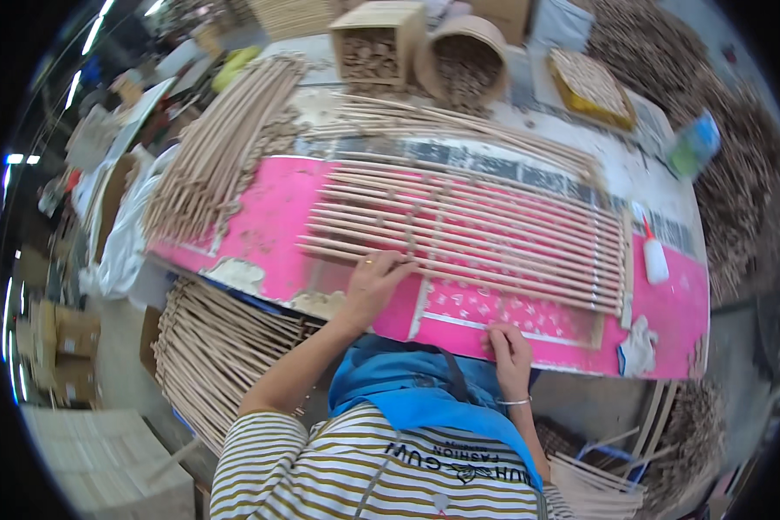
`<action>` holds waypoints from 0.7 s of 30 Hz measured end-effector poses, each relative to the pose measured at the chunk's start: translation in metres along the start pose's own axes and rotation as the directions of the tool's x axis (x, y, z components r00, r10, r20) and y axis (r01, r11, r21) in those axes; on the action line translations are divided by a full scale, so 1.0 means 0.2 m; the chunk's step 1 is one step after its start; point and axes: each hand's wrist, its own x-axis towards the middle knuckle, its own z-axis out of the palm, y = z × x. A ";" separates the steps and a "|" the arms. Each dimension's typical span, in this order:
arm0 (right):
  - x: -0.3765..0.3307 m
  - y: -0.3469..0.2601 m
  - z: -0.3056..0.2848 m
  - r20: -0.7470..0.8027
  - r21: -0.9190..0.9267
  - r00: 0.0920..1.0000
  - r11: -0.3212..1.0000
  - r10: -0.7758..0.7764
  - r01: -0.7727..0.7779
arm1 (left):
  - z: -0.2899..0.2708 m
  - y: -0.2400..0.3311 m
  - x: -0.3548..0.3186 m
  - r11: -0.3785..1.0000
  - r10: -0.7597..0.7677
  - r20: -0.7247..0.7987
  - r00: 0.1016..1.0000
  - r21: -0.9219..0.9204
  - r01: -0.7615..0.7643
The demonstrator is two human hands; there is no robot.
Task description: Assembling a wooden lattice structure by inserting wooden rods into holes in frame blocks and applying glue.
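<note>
A row of long pale wooden rods [494, 221] lies across the pink tabletop, their right ends meeting a wooden end bar [627, 269]. Small darker wooden pieces [413, 208] sit along the rods in crosswise lines. At the nearest rod, my left hand [377, 282] has its bent fingers closed around it, beside one of those small pieces. Close to the table's front edge is my right hand [510, 351], its fingers curled together against the thumb. Whatever is in that pinch, if anything, is too small to make out.
A white glue bottle [656, 256] with a red tip and a white glove [639, 348] lie at the right. Bundled rods [221, 147] fill the left side. Behind stand a wooden box [377, 52] and a round tub [468, 65] of small wooden pieces, plus a yellow tray [591, 91].
</note>
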 end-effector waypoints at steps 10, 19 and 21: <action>0.05 -0.04 0.03 0.114 0.146 0.959 0.951 0.258 -0.273 | -0.04 0.02 0.10 0.991 0.131 0.176 0.976 -0.044 -0.126; 0.11 -0.08 0.03 0.011 0.645 0.906 0.690 0.422 -0.329 | -0.24 0.04 0.02 0.976 0.216 0.220 0.951 -0.041 -0.212; 0.09 -0.06 0.02 -0.046 0.667 0.917 0.695 0.396 -0.267 | -0.26 0.03 0.01 0.982 0.182 0.254 0.950 -0.099 -0.162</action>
